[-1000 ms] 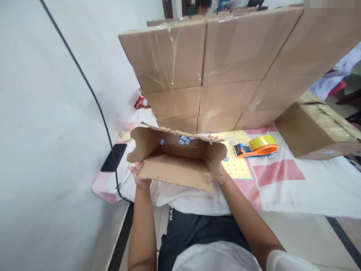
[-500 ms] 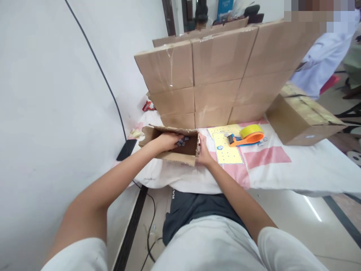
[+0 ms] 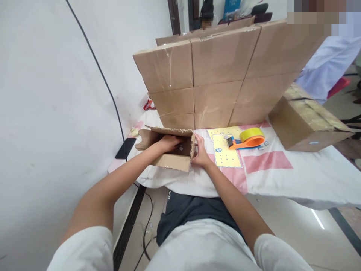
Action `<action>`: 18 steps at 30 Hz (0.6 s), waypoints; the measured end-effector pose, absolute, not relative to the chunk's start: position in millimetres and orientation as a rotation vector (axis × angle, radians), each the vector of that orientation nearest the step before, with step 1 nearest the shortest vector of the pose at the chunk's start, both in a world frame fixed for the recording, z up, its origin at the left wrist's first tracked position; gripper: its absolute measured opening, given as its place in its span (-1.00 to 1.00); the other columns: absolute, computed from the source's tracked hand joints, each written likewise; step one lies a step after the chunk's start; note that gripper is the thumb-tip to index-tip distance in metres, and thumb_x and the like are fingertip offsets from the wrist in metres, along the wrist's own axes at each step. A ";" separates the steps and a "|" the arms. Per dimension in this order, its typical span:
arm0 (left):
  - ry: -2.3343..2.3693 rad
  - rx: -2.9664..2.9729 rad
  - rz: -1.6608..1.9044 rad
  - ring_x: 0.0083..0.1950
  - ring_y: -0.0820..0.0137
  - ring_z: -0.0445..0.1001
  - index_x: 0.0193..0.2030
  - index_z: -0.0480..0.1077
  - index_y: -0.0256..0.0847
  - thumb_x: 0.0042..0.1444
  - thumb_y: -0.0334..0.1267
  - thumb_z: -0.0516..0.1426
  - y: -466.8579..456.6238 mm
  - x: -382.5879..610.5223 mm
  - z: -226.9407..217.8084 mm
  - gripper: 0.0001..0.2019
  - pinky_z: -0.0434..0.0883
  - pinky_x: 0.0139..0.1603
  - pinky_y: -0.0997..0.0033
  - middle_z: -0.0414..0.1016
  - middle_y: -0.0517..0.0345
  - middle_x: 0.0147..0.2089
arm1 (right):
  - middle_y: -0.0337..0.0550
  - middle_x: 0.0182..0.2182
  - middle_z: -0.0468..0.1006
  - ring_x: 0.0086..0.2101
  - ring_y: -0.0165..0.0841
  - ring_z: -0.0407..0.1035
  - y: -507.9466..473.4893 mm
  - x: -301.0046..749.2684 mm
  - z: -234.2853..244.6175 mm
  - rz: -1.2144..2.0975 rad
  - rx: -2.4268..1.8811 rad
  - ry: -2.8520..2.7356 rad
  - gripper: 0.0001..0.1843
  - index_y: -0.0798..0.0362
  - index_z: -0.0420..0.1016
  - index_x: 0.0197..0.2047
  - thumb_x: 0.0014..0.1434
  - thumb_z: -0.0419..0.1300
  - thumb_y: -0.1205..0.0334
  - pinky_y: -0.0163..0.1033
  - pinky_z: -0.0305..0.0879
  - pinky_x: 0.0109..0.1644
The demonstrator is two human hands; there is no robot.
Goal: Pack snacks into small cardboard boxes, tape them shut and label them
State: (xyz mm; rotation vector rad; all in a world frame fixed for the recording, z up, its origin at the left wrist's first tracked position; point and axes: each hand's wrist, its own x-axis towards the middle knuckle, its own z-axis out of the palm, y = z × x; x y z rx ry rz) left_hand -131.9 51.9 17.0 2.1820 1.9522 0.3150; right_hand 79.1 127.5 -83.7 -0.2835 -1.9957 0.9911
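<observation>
An opened cardboard box [image 3: 172, 162] with its flaps raised sits near the front edge of the cloth-covered table. My left hand [image 3: 169, 143] reaches down inside it; its fingertips are lost in the shadow, so whether they hold anything cannot be seen. Just below those fingers a small greyish piece [image 3: 181, 147] shows in the box. My right hand [image 3: 200, 152] grips the box's right end, thumb and fingers around the cardboard edge.
Stacked taped cartons [image 3: 217, 82] wall off the table's back. An orange tape dispenser [image 3: 249, 141] with yellow tape lies on yellow sheets [image 3: 227, 158]. Another carton [image 3: 307, 120] stands right, near a person in a light shirt [image 3: 329, 64]. A black flat object [image 3: 125, 148] lies left.
My left hand has gone deeper into the box. Several small grey pieces seen by its fingers before are now mostly out of sight. The box and my right hand have shifted slightly left.
</observation>
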 end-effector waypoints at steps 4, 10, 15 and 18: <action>2.125 2.166 0.434 -0.04 0.11 0.61 0.03 0.62 -0.08 0.22 -0.24 0.17 17.3 -126.3 37.6 -0.71 0.46 0.08 0.15 0.68 -0.02 -0.01 | 0.18 0.35 0.06 0.39 0.13 0.00 127.1 84.5 -77.0 0.898 -0.250 -2.005 0.31 0.00 -0.14 0.54 -0.16 0.46 0.11 0.29 0.08 0.47; 2.696 1.298 1.749 -0.53 0.47 0.22 -0.11 0.51 -0.17 0.21 0.02 0.23 -77.2 -131.5 41.5 -0.70 0.29 -0.38 0.47 0.27 0.35 -0.56 | 0.10 0.40 0.08 0.42 0.12 0.01 132.5 98.2 -61.0 0.714 -0.258 -1.945 0.21 -0.17 -0.15 0.53 -0.02 0.44 -0.03 0.33 0.01 0.51; 2.319 0.965 1.585 -0.36 0.36 0.43 -0.17 0.51 -0.25 0.04 0.18 0.26 -95.8 -147.3 27.7 -0.52 0.38 -0.41 0.44 0.52 0.11 -0.35 | 0.04 0.48 0.06 0.44 0.10 0.02 136.1 97.5 -58.0 0.828 -0.194 -1.906 0.24 -0.18 -0.13 0.55 -0.03 0.44 -0.21 0.27 0.03 0.51; 2.170 0.882 1.518 -0.42 0.32 0.45 -0.23 0.53 -0.29 0.04 0.22 0.22 -87.5 -142.2 17.7 -0.48 0.38 -0.54 0.41 0.55 0.06 -0.36 | 0.03 0.53 -0.02 0.51 0.12 -0.18 137.4 100.6 -51.5 0.934 -0.219 -1.961 0.22 -0.10 -0.01 0.54 -0.06 0.43 -0.23 0.29 -0.19 0.56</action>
